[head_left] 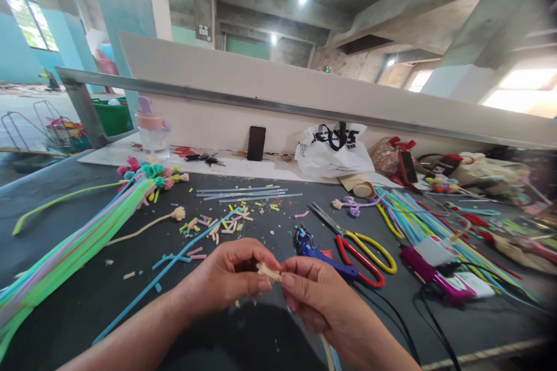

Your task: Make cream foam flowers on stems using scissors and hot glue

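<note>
My left hand and my right hand meet over the near edge of the dark table. Between their fingertips they pinch a small cream-coloured piece, curled like a bud. A cream stem runs down below my right hand. Just beyond my hands lie a blue glue gun, red-handled scissors and yellow-handled scissors. Small cut bits of coloured stem are scattered ahead.
A bundle of long pastel stems with flower heads lies at left; another bundle at right. A phone, white plastic bag and pink-lidded bottle stand by the back wall board. Black cables trail at right.
</note>
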